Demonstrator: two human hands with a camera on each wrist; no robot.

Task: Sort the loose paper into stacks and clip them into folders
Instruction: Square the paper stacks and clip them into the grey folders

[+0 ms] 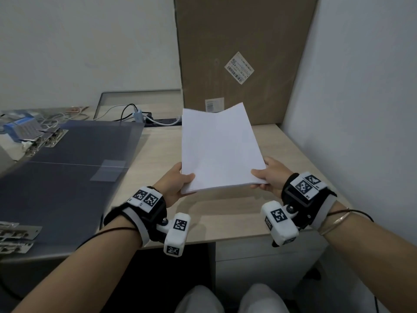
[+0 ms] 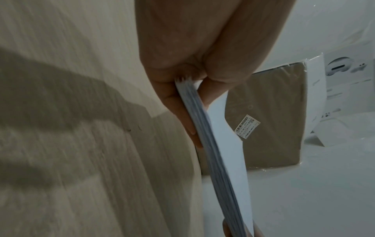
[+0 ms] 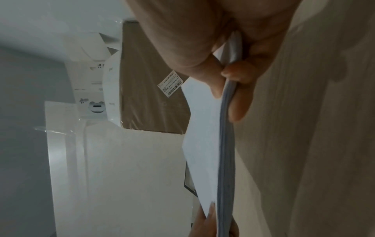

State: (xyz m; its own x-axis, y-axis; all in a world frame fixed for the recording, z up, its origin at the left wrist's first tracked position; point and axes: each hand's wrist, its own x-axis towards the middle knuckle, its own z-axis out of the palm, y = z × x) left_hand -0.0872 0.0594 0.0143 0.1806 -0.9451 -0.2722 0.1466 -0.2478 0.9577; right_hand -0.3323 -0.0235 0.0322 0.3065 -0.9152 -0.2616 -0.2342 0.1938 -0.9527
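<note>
A stack of blank white paper [image 1: 220, 147] is lifted above the wooden desk [image 1: 158, 159], sagging slightly along its middle. My left hand [image 1: 178, 181] pinches its near left corner, thumb on top and fingers beneath. My right hand [image 1: 268, 175] pinches the near right corner the same way. The left wrist view shows the stack's edge [image 2: 211, 144] between thumb and fingers [image 2: 182, 115]. The right wrist view shows the stack's edge [image 3: 225, 144] held likewise. Open dark translucent folders [image 1: 74, 159] lie flat on the desk to the left, with metal clips [image 1: 45, 141] at their far edge.
A tall cardboard box [image 1: 243, 53] leans against the wall behind the paper. A power strip with cables [image 1: 155, 120] lies at the back. More metal clips [image 1: 15, 236] sit at the near left. A blue box [image 1: 20, 127] sits far left. The white wall [image 1: 361, 109] is close on the right.
</note>
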